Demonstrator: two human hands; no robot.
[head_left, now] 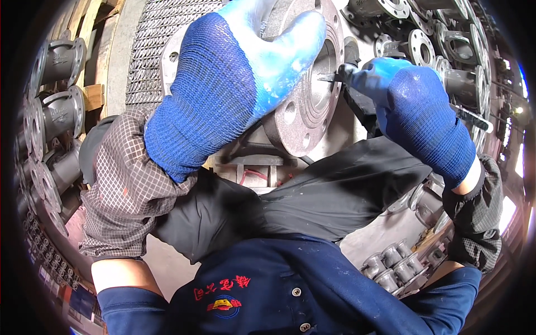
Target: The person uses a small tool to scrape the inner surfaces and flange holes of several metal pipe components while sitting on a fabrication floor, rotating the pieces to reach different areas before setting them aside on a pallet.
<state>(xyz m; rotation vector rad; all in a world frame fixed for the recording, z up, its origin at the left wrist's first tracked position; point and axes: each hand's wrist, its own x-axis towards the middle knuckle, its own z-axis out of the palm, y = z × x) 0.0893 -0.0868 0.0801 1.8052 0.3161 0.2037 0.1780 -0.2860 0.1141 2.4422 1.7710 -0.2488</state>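
Note:
In front of me a grey metal flanged casting [283, 114] stands with its round, bolt-holed face turned to the right. My left hand [262, 61], in a blue coated glove, is closed over the near side of its rim. The left thumb lies across the flange face, while the fingers are mostly hidden behind the hand. My right hand [402, 89], gloved the same way, is wrapped round a bar-like hand tool [473, 118]. Its thin dark tip points into the flange's bore, and its far end sticks out behind the fist. The tool's exact kind is unclear.
Grey flanged castings [58, 120] are stacked on the left, with more castings [421, 47] at the upper right. A wooden pallet [106, 47] and metal mesh [153, 50] lie beyond my left arm. Short flanged pieces [393, 262] sit in a group at the lower right.

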